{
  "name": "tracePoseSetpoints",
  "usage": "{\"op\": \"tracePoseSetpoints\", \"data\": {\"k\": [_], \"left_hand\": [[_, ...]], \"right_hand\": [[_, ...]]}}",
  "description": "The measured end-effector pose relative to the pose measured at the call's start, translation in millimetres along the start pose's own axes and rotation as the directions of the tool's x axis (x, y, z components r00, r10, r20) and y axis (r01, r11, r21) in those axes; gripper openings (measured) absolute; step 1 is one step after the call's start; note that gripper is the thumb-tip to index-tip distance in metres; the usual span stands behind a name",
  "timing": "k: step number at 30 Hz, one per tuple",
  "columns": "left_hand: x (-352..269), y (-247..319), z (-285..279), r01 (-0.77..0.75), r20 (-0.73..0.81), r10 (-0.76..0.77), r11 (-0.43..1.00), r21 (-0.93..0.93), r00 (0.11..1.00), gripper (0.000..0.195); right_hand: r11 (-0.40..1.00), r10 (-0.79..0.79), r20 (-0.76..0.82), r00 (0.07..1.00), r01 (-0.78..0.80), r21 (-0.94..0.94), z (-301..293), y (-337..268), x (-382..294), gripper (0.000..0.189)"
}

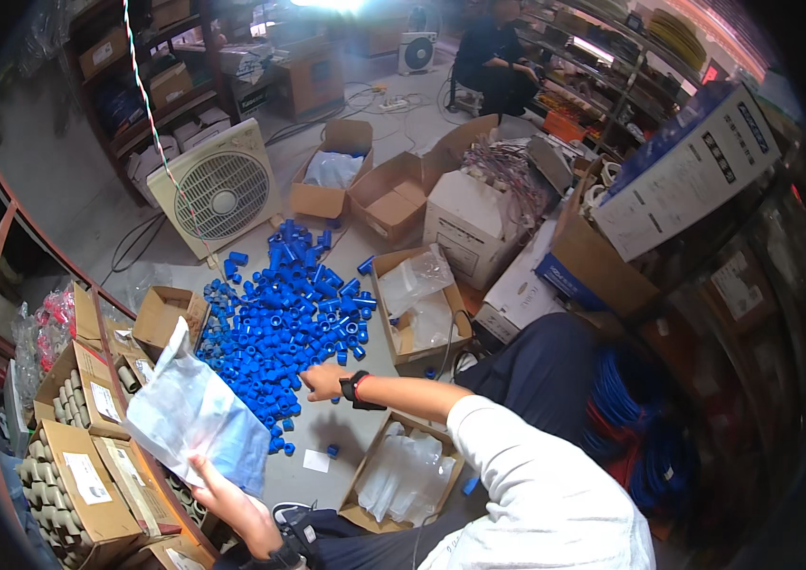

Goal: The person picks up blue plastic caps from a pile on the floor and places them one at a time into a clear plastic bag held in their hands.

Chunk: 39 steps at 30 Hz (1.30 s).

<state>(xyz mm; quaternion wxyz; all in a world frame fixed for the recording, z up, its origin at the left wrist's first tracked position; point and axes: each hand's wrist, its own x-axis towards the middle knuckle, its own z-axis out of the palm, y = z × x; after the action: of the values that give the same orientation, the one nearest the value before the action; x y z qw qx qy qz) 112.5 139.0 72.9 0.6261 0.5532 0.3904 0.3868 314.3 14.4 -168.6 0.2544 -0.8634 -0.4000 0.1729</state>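
Note:
My left hand (225, 499) is closed on the lower edge of a translucent plastic bag (196, 417), which stands up to the left of a large pile of blue plastic pipe fittings (282, 313) on the floor. My right hand (324, 381) is at the right edge of the pile, its fingertips at the fittings; whether it grips one cannot be told. Below it a single blue fitting (332, 450) lies beside a white paper slip (316, 460). An open carton (349, 514) nearest my legs holds clear plastic bags (406, 474).
A box fan (217, 192) stands beyond the pile. Open cartons (383, 342) line its right side, near a white box (467, 228) topped with wires. Shelving with cartons of grey fittings (54, 491) borders the left. A person (492, 64) sits at the back.

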Motion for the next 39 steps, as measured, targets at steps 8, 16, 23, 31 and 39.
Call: {"op": "tracePoseSetpoints", "data": {"k": [8, 16, 23, 31, 39], "left_hand": [[2, 20, 7, -0.068, 0.039, 0.077, 0.978, -0.198, 0.996, 0.050], [-17, 16, 54, -0.011, 0.125, 0.037, 0.980, -0.199, 0.992, 0.042], [-37, -11, 76, 0.051, 0.237, 0.001, 0.976, -0.213, 0.972, 0.043], [-80, -12, 80, -0.015, 0.199, 0.042, 0.991, -0.134, 0.979, 0.046], [-109, -6, 39, 0.011, 0.196, 0.043, 0.964, -0.265, 0.980, 0.039]], "right_hand": [[0.948, -0.280, -0.176, 0.944, 0.242, -0.206, -184, -122, -88, 0.017], [0.835, -0.407, -0.113, 0.906, 0.320, -0.447, -332, -219, -249, 0.015], [0.714, -0.630, -0.183, 0.754, 0.470, -0.520, -377, -298, -380, 0.013], [0.650, -0.707, -0.306, 0.637, 0.415, -0.637, -357, -304, -429, 0.013], [0.644, -0.717, -0.357, 0.599, 0.372, -0.669, -366, -295, -436, 0.014]]}}
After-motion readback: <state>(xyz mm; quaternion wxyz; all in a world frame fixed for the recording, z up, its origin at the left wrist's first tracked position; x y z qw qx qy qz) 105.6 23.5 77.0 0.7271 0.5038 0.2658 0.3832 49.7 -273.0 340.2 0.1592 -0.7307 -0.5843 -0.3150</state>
